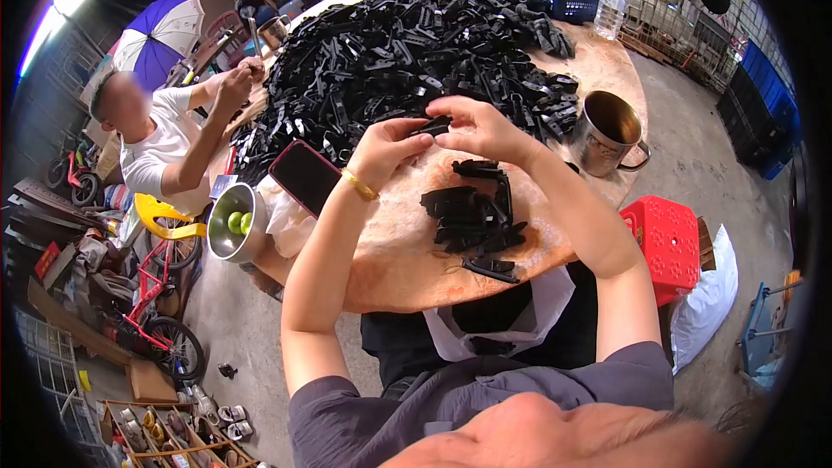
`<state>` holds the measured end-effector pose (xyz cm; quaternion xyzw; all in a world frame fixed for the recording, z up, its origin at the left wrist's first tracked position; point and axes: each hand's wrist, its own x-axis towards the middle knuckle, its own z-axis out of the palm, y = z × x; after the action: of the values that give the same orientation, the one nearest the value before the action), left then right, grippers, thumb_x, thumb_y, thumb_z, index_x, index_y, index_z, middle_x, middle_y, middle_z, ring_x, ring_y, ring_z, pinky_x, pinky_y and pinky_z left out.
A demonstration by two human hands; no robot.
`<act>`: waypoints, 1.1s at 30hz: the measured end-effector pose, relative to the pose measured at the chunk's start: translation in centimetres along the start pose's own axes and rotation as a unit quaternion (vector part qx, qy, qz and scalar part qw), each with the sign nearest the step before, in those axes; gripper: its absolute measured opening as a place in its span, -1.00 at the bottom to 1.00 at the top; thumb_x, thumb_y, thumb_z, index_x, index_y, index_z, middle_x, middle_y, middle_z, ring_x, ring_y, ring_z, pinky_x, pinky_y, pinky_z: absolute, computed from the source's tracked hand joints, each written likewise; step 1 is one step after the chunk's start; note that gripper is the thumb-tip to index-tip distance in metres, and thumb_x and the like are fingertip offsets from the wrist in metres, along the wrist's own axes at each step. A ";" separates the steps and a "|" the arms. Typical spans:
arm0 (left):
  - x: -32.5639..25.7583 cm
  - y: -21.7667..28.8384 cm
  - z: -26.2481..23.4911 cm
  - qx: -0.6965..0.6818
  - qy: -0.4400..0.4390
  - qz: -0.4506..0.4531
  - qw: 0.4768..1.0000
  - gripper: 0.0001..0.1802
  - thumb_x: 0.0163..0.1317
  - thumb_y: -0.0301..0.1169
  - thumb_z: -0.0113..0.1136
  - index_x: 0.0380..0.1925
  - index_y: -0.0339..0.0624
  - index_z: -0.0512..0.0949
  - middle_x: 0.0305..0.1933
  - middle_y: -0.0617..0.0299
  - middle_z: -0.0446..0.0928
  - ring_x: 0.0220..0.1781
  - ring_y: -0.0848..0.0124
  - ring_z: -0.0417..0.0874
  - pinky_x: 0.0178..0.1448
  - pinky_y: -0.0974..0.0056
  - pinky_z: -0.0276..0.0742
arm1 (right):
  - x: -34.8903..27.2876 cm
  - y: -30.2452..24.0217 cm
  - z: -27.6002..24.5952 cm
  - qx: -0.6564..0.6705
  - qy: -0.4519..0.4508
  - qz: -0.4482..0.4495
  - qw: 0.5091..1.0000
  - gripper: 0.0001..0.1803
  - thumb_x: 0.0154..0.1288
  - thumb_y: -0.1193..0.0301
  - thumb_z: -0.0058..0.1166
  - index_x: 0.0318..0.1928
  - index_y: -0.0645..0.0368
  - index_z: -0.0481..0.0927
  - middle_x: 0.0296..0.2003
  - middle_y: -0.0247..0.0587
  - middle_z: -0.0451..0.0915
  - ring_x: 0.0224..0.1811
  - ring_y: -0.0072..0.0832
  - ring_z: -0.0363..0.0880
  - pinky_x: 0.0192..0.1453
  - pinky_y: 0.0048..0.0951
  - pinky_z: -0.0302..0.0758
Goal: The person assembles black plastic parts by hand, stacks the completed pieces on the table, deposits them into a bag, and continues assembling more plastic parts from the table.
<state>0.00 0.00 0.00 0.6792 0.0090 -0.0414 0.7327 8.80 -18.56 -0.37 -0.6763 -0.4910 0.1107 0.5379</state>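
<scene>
Between my two hands, in front of a large heap of black plastic pieces (407,61), is a small black plastic piece (436,125). My left hand (386,149), with a gold bracelet at the wrist, pinches its left end between thumb and fingers. On its other side, the fingers of my right hand (483,130) curl round the piece and partly hide it. Nearer to me, below my right hand, a smaller group of black pieces (468,217) lies on the tan tabletop (390,273). What exact kind of part these are, I cannot tell.
A dark phone (305,178) and a metal bowl (222,238) with green fruit are at left; a metal mug (596,152) is at right. A white plastic bag (555,316) hangs at the table's near edge. Beyond are a red stool (672,247), a blue basket (555,2) and a co-worker (160,152).
</scene>
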 end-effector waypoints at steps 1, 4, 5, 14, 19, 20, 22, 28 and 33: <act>-0.1 0.2 0.2 0.054 0.013 0.005 0.998 -0.53 0.04 -0.43 0.29 -0.01 -0.32 0.45 -0.39 0.32 0.53 -0.47 0.67 0.44 -0.41 0.60 0.35 | -0.1 0.0 -0.2 0.066 -0.038 0.084 0.994 -0.45 0.06 0.28 0.22 0.02 0.32 0.44 -0.13 -0.10 0.55 -0.14 -0.50 0.51 0.01 -0.49 0.43; -0.2 -0.2 0.0 0.131 0.028 0.024 0.991 -0.60 0.03 -0.45 0.29 -0.09 -0.36 0.49 -0.46 0.35 0.51 -0.51 0.68 0.43 -0.45 0.59 0.34 | 0.1 0.6 0.0 0.066 -0.040 0.047 0.996 -0.53 0.04 0.38 0.23 -0.04 0.35 0.48 -0.25 -0.15 0.59 -0.23 -0.58 0.51 -0.08 -0.52 0.46; -0.2 -0.3 -0.2 0.153 0.029 0.039 0.987 -0.62 0.03 -0.43 0.29 -0.12 -0.34 0.51 -0.48 0.36 0.52 -0.53 0.67 0.44 -0.48 0.58 0.35 | 0.1 0.2 -0.1 0.058 -0.059 0.050 0.995 -0.56 0.04 0.42 0.23 -0.06 0.36 0.49 -0.26 -0.16 0.59 -0.23 -0.59 0.51 -0.09 -0.52 0.46; -0.5 -0.4 1.8 0.142 0.065 0.082 0.984 -0.70 0.07 -0.47 0.23 -0.17 -0.35 0.53 -0.44 0.28 0.56 -0.50 0.60 0.49 -0.41 0.52 0.42 | 0.0 0.0 -1.4 0.133 -0.063 0.075 0.986 -0.66 0.09 0.46 0.20 -0.11 0.34 0.54 -0.32 -0.24 0.61 -0.27 -0.61 0.53 -0.12 -0.56 0.48; -1.2 0.5 3.5 0.382 -0.177 0.166 0.892 -0.72 0.12 -0.37 0.20 -0.16 -0.21 0.56 -0.33 0.19 0.60 -0.29 0.55 0.52 -0.13 0.41 0.44 | 0.3 1.7 -3.5 0.028 0.100 0.114 0.988 -0.63 0.19 0.15 0.07 -0.26 0.25 0.60 -0.34 -0.21 0.62 -0.42 -0.50 0.57 -0.29 -0.53 0.49; -1.1 0.0 3.6 0.340 -0.228 0.156 0.899 -0.71 0.12 -0.33 0.21 -0.16 -0.21 0.56 -0.30 0.18 0.60 -0.27 0.55 0.53 -0.11 0.40 0.44 | 0.1 1.6 -3.2 -0.177 0.098 0.103 0.974 -0.67 0.15 0.19 0.09 -0.29 0.24 0.61 -0.35 -0.17 0.61 -0.38 -0.42 0.58 -0.27 -0.47 0.50; -1.3 0.7 4.0 0.299 -0.276 0.114 0.906 -0.67 0.11 -0.25 0.22 -0.17 -0.20 0.57 -0.23 0.16 0.61 -0.24 0.53 0.55 -0.11 0.38 0.45 | -0.3 2.7 -2.2 -0.428 0.110 0.049 0.896 -0.79 0.01 0.33 0.11 -0.38 0.20 0.61 -0.35 -0.12 0.57 -0.24 -0.24 0.55 -0.19 -0.33 0.50; 2.8 -0.7 -1.6 0.602 0.248 0.278 0.706 -0.78 0.01 -0.39 0.22 -0.31 -0.21 0.60 -0.21 0.08 0.53 -0.12 0.17 0.46 0.02 0.21 0.38 | -0.1 3.2 -0.5 -0.523 0.057 0.057 0.849 -0.87 -0.04 0.40 0.10 -0.44 0.18 0.59 -0.28 -0.17 0.46 -0.14 -0.28 0.45 -0.13 -0.35 0.49; 3.1 -0.1 -3.0 0.650 0.192 0.162 0.717 -0.82 -0.01 -0.38 0.21 -0.39 -0.19 0.61 -0.18 0.10 0.50 -0.06 0.13 0.40 0.06 0.22 0.34 | -1.0 2.4 -0.3 -0.519 -0.015 0.067 0.852 -0.85 -0.01 0.45 0.02 -0.39 0.15 0.59 -0.27 -0.23 0.48 -0.12 -0.29 0.43 -0.04 -0.23 0.40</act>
<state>3.22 2.82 -0.57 0.9728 0.0098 0.2136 0.0890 9.84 -19.39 -2.58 -0.8866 -0.4386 -0.1139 0.0925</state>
